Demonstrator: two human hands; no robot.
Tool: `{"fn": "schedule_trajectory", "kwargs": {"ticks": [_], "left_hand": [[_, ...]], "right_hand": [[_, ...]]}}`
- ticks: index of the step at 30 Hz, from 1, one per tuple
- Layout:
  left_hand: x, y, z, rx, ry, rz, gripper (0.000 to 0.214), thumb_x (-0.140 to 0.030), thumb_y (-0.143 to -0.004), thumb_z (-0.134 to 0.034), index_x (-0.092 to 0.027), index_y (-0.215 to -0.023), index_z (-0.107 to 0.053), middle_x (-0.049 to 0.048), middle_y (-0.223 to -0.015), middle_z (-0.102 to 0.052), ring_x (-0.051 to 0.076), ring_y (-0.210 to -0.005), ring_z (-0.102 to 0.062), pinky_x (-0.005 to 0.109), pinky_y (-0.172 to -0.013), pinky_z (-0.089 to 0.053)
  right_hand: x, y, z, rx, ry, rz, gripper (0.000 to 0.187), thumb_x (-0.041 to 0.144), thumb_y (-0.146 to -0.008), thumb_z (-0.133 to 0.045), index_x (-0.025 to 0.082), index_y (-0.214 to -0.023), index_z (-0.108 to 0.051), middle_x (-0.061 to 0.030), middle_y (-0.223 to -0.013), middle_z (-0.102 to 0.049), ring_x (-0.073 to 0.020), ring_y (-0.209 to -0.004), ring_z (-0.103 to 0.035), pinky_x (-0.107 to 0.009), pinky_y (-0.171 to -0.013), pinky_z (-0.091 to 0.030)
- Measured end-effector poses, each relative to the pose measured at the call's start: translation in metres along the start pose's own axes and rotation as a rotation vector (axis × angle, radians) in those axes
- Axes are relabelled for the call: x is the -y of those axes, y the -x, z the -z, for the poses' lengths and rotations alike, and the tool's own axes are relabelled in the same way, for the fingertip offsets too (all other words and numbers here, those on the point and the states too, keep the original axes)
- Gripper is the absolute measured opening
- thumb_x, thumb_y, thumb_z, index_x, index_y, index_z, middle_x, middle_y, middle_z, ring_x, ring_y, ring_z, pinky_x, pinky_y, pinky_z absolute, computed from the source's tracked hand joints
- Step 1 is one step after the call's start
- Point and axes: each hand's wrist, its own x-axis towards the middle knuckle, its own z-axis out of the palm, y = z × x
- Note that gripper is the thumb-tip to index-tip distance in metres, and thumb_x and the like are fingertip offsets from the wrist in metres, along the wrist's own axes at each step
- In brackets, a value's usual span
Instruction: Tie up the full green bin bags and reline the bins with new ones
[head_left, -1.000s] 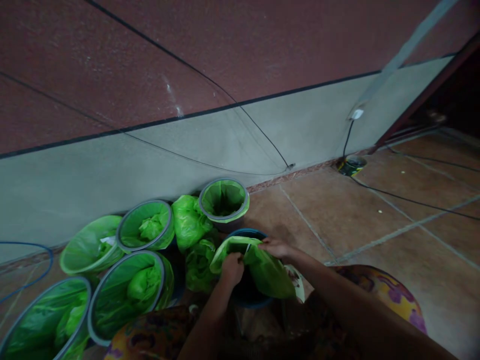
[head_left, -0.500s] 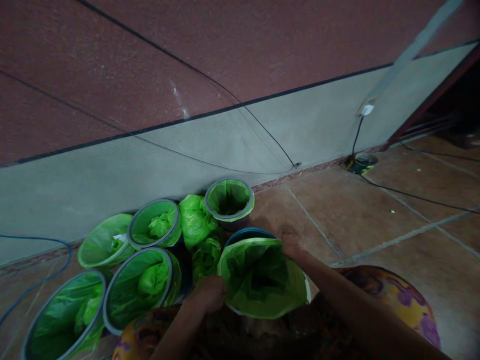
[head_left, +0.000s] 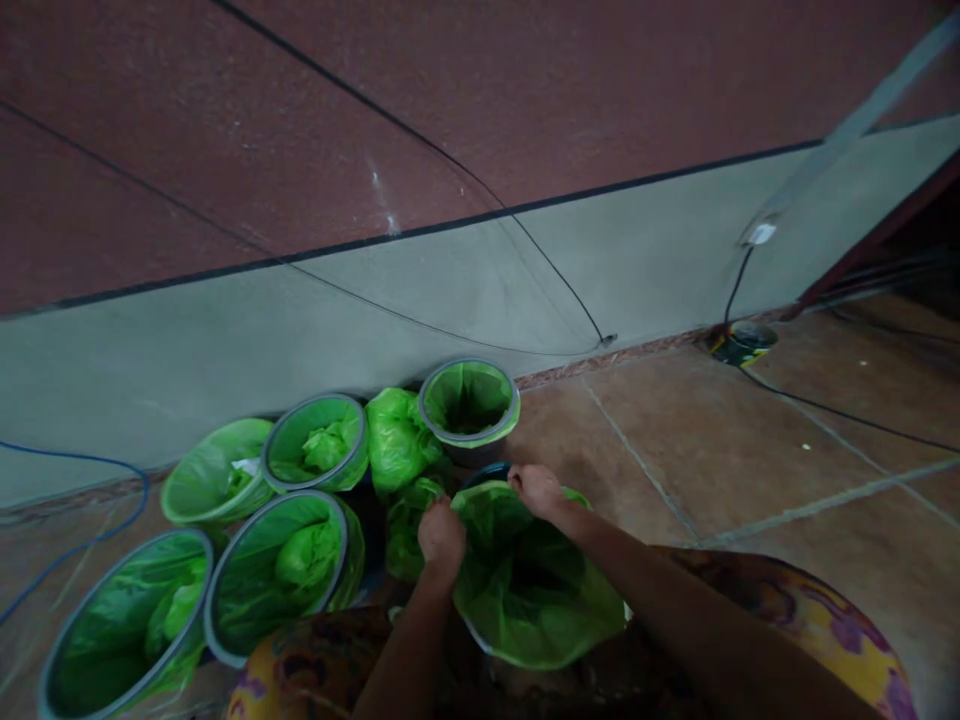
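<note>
Left grip [head_left: 442,532] and right grip [head_left: 537,489] hold bag rim [head_left: 547,654], floor [head_left: 664,420] rightward.

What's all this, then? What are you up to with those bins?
A person's left hand and right hand grip the edge of a green plastic bag, its mouth spread wide, at a blue-rimmed bin. Four grey-rimmed bins with green liners stand nearby, and a bulging green bag sits against the wall.
</note>
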Motion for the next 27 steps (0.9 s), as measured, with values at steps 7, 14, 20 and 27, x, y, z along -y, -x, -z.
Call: {"fn": "schedule_trajectory", "kwargs": {"ticks": [7,14,20,27], "left_hand": [[0.004,-0.006,0.005,-0.03,0.121,0.072,0.027,-0.012,-0.089,-0.044,-0.015,-0.101,-0.067,0.0112,-0.097,-0.072,0.021,-0.096,-0.066,0.026,-0.078,-0.044],[0.02,-0.001,0.006,-0.161,0.077,0.016,0.033,-0.009,-0.088,-0.038,-0.014,-0.105,-0.066,0.0126,-0.1,-0.068,0.021,-0.092,-0.065,0.03,-0.08,-0.045],[-0.005,0.004,0.009,-0.204,-0.021,-0.294,0.058,-0.014,-0.077,-0.056,-0.019,-0.134,-0.049,0.0124,-0.135,-0.055,0.029,-0.124,-0.049,0.048,-0.105,-0.032],[-0.021,-0.024,0.017,0.095,-0.025,-0.474,0.02,-0.022,-0.087,-0.049,-0.02,-0.096,-0.067,0.006,-0.097,-0.071,0.02,-0.096,-0.063,0.035,-0.093,-0.041]], "right_hand": [[-0.006,-0.003,-0.012,0.01,-0.055,0.06,0.026,0.029,-0.09,-0.051,0.017,-0.108,-0.067,-0.0102,-0.106,-0.071,-0.021,-0.099,-0.065,-0.027,-0.085,-0.043],[-0.012,-0.001,-0.005,-0.055,0.057,-0.05,0.022,0.024,-0.085,-0.054,0.02,-0.098,-0.072,-0.0103,-0.098,-0.073,-0.0239,-0.098,-0.066,-0.028,-0.079,-0.043],[-0.009,0.006,0.005,-0.014,-0.025,0.027,0.017,0.026,-0.081,-0.06,0.021,-0.09,-0.073,-0.006,-0.089,-0.074,-0.0189,-0.085,-0.066,-0.025,-0.072,-0.042],[-0.013,0.008,0.014,-0.011,-0.366,0.137,0.017,0.026,-0.079,-0.061,0.017,-0.086,-0.073,-0.0025,-0.08,-0.07,-0.0139,-0.073,-0.061,-0.022,-0.067,-0.041]]}}
